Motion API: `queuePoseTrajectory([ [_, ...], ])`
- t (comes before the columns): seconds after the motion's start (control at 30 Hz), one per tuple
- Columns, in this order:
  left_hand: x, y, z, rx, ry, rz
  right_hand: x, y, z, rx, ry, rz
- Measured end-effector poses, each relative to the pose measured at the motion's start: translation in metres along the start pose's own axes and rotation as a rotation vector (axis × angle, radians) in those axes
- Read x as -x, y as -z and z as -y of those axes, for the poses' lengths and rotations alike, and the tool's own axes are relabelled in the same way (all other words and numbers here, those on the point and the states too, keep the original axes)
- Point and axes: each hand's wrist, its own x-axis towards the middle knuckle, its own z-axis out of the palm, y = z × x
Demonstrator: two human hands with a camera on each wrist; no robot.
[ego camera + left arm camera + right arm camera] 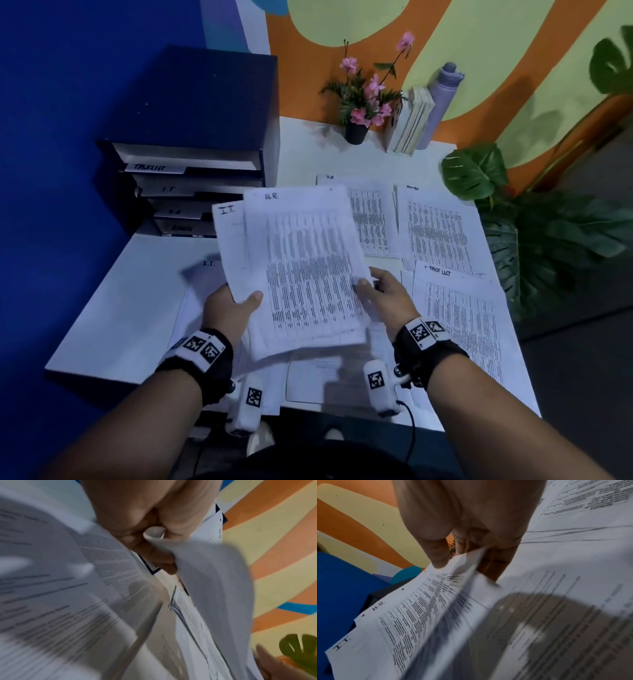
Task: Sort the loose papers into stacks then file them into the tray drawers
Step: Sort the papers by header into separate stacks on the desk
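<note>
I hold a bundle of printed papers (pixel 305 270) above the white table (pixel 109 318). Its top sheet is headed "H.R."; a sheet headed "I.T." sticks out at the left. My left hand (pixel 233 305) grips the bundle's left edge, thumb on top; the left wrist view shows the fingers (pixel 154 555) curled under the sheets. My right hand (pixel 380 287) pinches the right edge, with the thumb (pixel 436 555) on the top sheet (pixel 423 615). Sorted stacks lie on the table: H.R. (pixel 373 219), admin (pixel 435 229), task list (pixel 459 308), I.T. (pixel 202 274). The dark blue tray drawers (pixel 191 164) stand at the back left.
A potted pink flower (pixel 359 99), several books (pixel 411 120) and a grey roll (pixel 442 99) stand at the table's back edge. A large leafy plant (pixel 534 233) crowds the right side. More loose sheets (pixel 318 377) lie under my hands near the front edge.
</note>
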Motion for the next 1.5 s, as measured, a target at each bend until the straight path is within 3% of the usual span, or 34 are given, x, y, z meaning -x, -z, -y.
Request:
queuePoseTrajectory([
  [0.1,-0.004,-0.004,-0.004,-0.033,-0.004,-0.049,0.001,0.011,0.002,0.094,-0.003,0.06],
  [0.3,-0.015,0.003,0.007,-0.242,0.06,-0.122,-0.026,0.042,0.02,0.142,0.064,-0.371],
  [0.4,-0.016,0.017,0.018,-0.323,0.117,-0.196,-0.057,0.064,0.026,0.018,0.021,-0.475],
  [0.67,-0.008,0.041,0.034,-0.38,0.231,-0.229,-0.106,0.06,0.04,0.099,0.006,-0.353],
  [0.9,0.005,0.029,0.032,-0.302,0.204,-0.116,-0.096,0.024,0.042,0.517,0.041,-0.18],
  [1.07,0.008,0.003,0.028,-0.321,0.131,0.057,-0.048,-0.019,0.021,0.182,0.055,0.128],
  [1.17,0.007,-0.007,0.028,-0.359,0.082,0.13,-0.04,-0.031,0.0,0.194,0.038,0.082],
  [1.27,-0.003,0.003,0.04,-0.501,0.06,0.069,-0.034,-0.024,-0.014,0.289,0.024,0.003],
  [1.37,-0.015,0.026,0.058,-0.881,0.167,-0.037,-0.03,-0.006,-0.027,0.403,0.068,-0.096],
  [1.5,-0.019,0.047,0.067,-0.882,0.332,-0.04,-0.026,0.011,-0.037,0.572,0.072,-0.202],
])
